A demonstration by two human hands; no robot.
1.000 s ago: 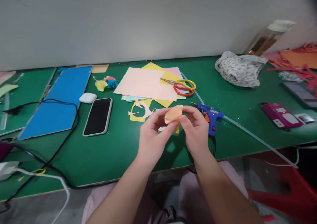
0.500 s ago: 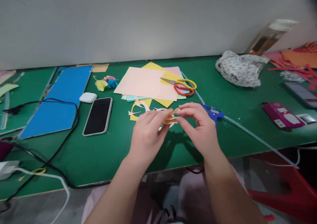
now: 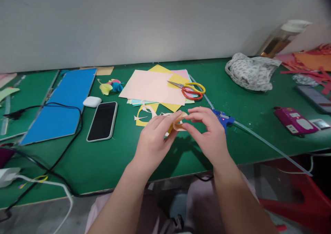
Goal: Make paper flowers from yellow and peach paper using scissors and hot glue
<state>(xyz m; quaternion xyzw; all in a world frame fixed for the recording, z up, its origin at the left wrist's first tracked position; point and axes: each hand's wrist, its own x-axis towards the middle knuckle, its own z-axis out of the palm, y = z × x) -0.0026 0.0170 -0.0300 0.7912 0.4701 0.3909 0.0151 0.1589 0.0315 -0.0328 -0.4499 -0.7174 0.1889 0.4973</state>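
Between my hands is a small curled piece of pale orange paper (image 3: 179, 123). My left hand (image 3: 155, 137) pinches its left side between thumb and fingers. The fingertips of my right hand (image 3: 208, 132) grip its right edge. Just behind my left hand lie yellow and pink paper offcuts (image 3: 141, 118). Beyond both hands is a stack of coloured sheets with a pale pink one (image 3: 152, 85) on top. Scissors with red and yellow handles (image 3: 191, 91) rest on the stack's right side. A blue glue gun (image 3: 224, 118) lies partly behind my right hand.
On the left are a phone (image 3: 102, 121), a white case (image 3: 92, 101), a blue board (image 3: 63, 104), small paper shapes (image 3: 111, 86) and black and white cables. To the right are a patterned cloth (image 3: 250, 72), a purple device (image 3: 294, 121), a long glue stick (image 3: 271, 146) and a bottle (image 3: 284, 37).
The pale orange paper has opened into a rounder curl and turned a little between my fingertips. Both hands have stayed almost in place.
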